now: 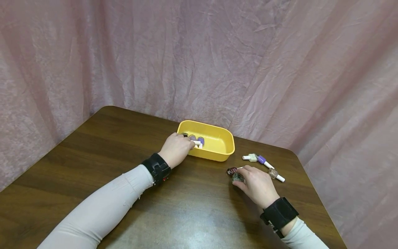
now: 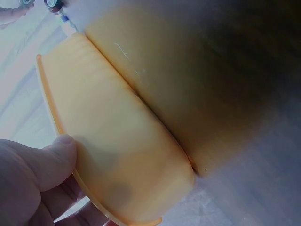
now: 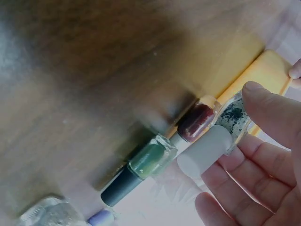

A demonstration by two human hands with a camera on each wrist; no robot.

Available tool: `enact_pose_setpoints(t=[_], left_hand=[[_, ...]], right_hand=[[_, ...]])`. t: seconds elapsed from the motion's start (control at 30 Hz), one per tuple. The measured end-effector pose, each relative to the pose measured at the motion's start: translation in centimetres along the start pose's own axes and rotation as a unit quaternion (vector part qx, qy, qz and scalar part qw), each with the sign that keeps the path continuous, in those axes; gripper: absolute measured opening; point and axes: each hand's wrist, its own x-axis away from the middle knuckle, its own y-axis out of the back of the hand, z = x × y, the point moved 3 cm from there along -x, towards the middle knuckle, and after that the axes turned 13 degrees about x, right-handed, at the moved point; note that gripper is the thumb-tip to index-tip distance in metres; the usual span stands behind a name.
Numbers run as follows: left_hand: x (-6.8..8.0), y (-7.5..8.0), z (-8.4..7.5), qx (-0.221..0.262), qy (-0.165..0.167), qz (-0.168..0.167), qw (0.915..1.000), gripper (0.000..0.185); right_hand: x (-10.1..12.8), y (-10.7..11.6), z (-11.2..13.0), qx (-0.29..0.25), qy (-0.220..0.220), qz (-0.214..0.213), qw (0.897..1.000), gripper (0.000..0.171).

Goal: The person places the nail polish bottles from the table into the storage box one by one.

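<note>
My left hand (image 1: 176, 149) grips the near left rim of a yellow plastic bin (image 1: 228, 147); in the left wrist view the thumb (image 2: 63, 150) lies on its outer wall and the fingers go over the rim. Several nail polish bottles lie in the bin's left end, among them a purple one (image 1: 201, 140), partly behind the hand. My right hand (image 1: 258, 183) pinches a clear nail polish bottle with dark flakes (image 3: 233, 117) and a white cap between thumb and fingers. Right beside it lies a dark red nail polish bottle (image 1: 231, 171).
Right of the bin, on the brown wooden table (image 1: 174, 211), lie a pale green nail polish bottle (image 1: 252, 158), a purple one (image 1: 261, 159) and a glittery one (image 1: 273, 173). A green bottle with a black cap (image 3: 149, 159) shows in the right wrist view. Pink curtain (image 1: 199, 62) hangs behind.
</note>
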Motion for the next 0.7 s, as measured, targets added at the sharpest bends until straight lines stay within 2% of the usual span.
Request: enact_pose_setpoints(t=[0.13,0.3,0.53,0.7], left_hand=[[0.0,0.0,0.0,0.003,-0.001,-0.004,1.0000,0.007],[0.2,0.2,-0.1,-0.006,-0.007,-0.014,0.9999,0.005],[0.4,0.3,-0.1,0.005,-0.002,-0.026,0.9996,0.008],[0.3,0.1,-0.1,0.001,-0.014,-0.030,0.9994,0.006]], right_hand=[[-0.5,0.2,-0.1,-0.008,-0.001,0.005,1.000,0.037],[-1.1,0.4,-0.1,-0.005,0.008,-0.013,1.000,0.037],[-2.0,1.1,-0.3,0.000,0.007,-0.022,1.000,0.036],[-2.7,1.6,-0.7,-0.003,0.000,-0.021,1.000,0.036]])
